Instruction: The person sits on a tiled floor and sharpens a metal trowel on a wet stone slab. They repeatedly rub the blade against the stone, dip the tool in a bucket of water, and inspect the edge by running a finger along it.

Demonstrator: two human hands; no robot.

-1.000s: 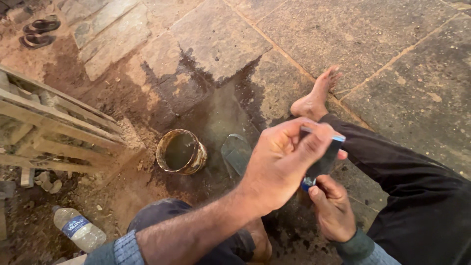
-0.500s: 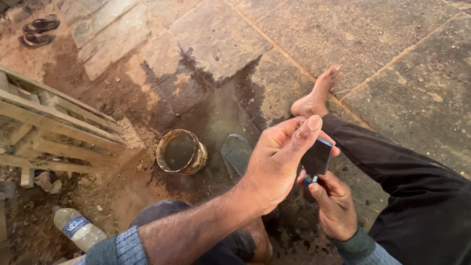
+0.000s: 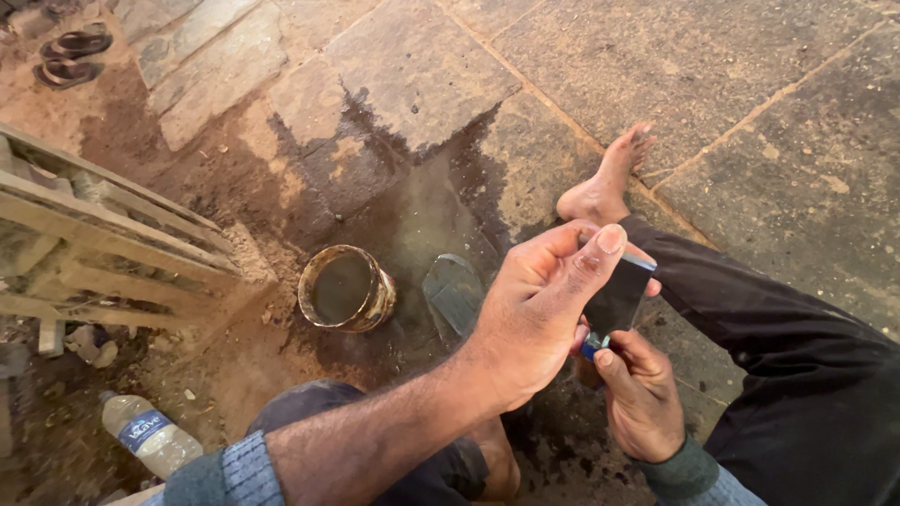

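Head view: a small dark, flat rectangular block [image 3: 619, 298] is held upright between both hands, above the wet stone floor [image 3: 412, 84] and just in front of the seated person's dark-trousered right leg [image 3: 778, 319]. The left hand [image 3: 539, 314] is wrapped over the block's near face, fingers stretched and pressed along its upper edge, the index fingertip [image 3: 609, 239] lying at the top corner. The right hand [image 3: 642, 398] is closed round the block's lower end from beneath, the thumb laid against a small blue part at the bottom edge. A bare foot [image 3: 605, 183] is rested on the floor just beyond the hands. A round, rusted metal tin [image 3: 345, 289] holding murky liquid is stood on the dark wet patch to the left, with a flat grey-green stone [image 3: 455, 292] lying just beside it. A weathered wooden frame [image 3: 103, 244] is seen at the left edge, a clear plastic bottle with a blue label [image 3: 150, 436] lying near the bottom left, and a pair of dark sandals [image 3: 75, 54] well apart at the upper left.
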